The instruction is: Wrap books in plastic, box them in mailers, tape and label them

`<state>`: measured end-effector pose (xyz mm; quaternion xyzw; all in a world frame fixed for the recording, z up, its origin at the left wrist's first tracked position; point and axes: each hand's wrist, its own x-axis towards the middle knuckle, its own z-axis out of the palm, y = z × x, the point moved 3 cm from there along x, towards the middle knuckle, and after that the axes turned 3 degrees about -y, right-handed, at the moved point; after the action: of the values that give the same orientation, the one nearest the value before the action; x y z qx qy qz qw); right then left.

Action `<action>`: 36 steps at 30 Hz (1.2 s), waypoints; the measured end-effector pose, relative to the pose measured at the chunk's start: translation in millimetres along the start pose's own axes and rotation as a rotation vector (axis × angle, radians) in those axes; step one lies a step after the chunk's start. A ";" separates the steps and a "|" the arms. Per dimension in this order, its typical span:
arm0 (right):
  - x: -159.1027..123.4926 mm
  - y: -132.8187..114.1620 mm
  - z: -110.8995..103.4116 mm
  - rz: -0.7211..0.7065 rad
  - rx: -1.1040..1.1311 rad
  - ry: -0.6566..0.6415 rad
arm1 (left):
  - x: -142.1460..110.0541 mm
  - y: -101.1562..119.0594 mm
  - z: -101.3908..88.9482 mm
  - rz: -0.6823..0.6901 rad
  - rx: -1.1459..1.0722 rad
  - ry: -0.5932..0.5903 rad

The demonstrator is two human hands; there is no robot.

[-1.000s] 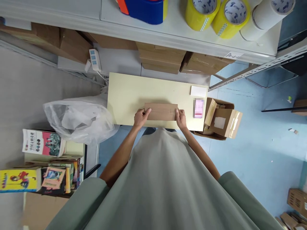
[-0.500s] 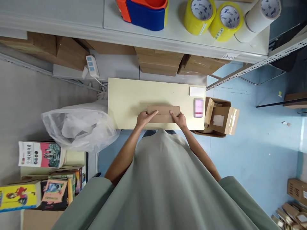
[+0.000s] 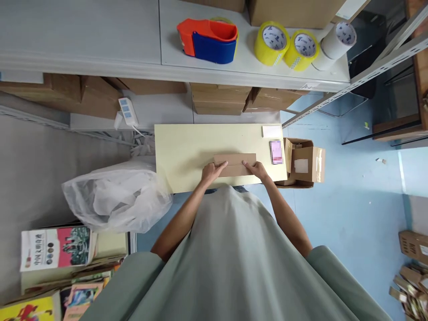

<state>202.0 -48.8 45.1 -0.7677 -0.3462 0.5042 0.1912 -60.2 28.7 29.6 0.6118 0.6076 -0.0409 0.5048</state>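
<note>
A small brown cardboard box (image 3: 235,170) with a seam along its top is held over the front part of the cream tabletop (image 3: 187,142). My left hand (image 3: 212,172) grips its left end, the thumb lying on top. At the opposite end, my right hand (image 3: 256,170) holds it the same way with its thumb near the seam. The fingers under the box are hidden. To the right of it on the tabletop lie a pink-screened phone (image 3: 276,152), blurred out, and a white flat block (image 3: 271,131).
An open carton (image 3: 302,166) stands right of the table; a translucent plastic bag (image 3: 117,196) bulges on the left. Books (image 3: 56,247) are stacked lower left. The shelf (image 3: 133,62) ahead carries a red-blue tape dispenser (image 3: 210,42) and yellow tape rolls (image 3: 271,43). A power strip (image 3: 128,111) sits below.
The view has tilted up and turned slightly, so more of the shelf top shows. Both hands keep their hold on the box, with little visible change in their grip.
</note>
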 end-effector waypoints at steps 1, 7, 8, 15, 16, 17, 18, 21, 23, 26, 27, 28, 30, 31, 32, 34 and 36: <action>-1.7 -0.6 -2.2 -0.030 0.000 0.012 | -1.4 -2.0 -1.5 0.005 0.031 -0.013; -17.0 9.7 -7.5 -0.171 -0.065 0.047 | -11.9 -13.1 -14.9 0.158 0.013 0.044; -18.8 13.1 -5.9 -0.177 -0.084 0.054 | -11.4 -14.9 -17.6 0.177 0.005 0.064; -8.3 28.8 15.9 -0.185 -0.282 0.064 | -0.9 -30.4 -14.6 0.144 0.131 0.144; -4.1 29.4 18.5 -0.171 -0.315 0.045 | -0.5 -32.9 -10.9 0.115 0.142 0.150; 0.2 29.9 20.4 -0.160 -0.352 0.023 | -0.4 -35.1 -7.1 0.086 0.147 0.162; 4.4 30.3 21.3 -0.154 -0.392 -0.004 | -0.7 -36.9 -3.7 0.063 0.147 0.175; 15.6 33.3 16.2 -0.172 -0.487 -0.107 | -2.5 -38.3 3.5 0.037 0.117 0.192; 22.0 37.5 4.3 -0.209 -0.510 -0.165 | -5.0 -34.3 4.0 0.054 0.094 0.204; 33.6 46.0 -27.5 -0.283 -0.469 -0.170 | -10.1 -15.2 -0.6 0.126 0.090 0.305; 38.9 49.1 -40.8 -0.304 -0.439 -0.151 | -11.4 -4.5 -1.9 0.155 0.088 0.346; 45.2 52.2 -55.1 -0.318 -0.403 -0.123 | -11.7 8.3 -2.1 0.183 0.080 0.376; 60.9 58.2 -84.9 -0.327 -0.325 -0.046 | -7.5 39.4 2.5 0.216 0.060 0.387; 70.0 61.0 -99.6 -0.325 -0.288 0.001 | -2.4 56.8 7.9 0.222 0.050 0.369; 79.9 63.6 -113.9 -0.323 -0.250 0.048 | 5.1 75.0 15.3 0.227 0.044 0.341; 101.2 68.5 -139.7 -0.309 -0.168 0.136 | 26.7 111.4 35.6 0.236 0.030 0.276; 123.7 73.5 -161.4 -0.276 -0.084 0.216 | 56.5 145.5 61.0 0.261 -0.007 0.210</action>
<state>404.4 -0.8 -14.0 -0.7699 -0.4463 0.3730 0.2625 103.0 63.8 45.0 0.6845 0.5727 0.0914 0.4417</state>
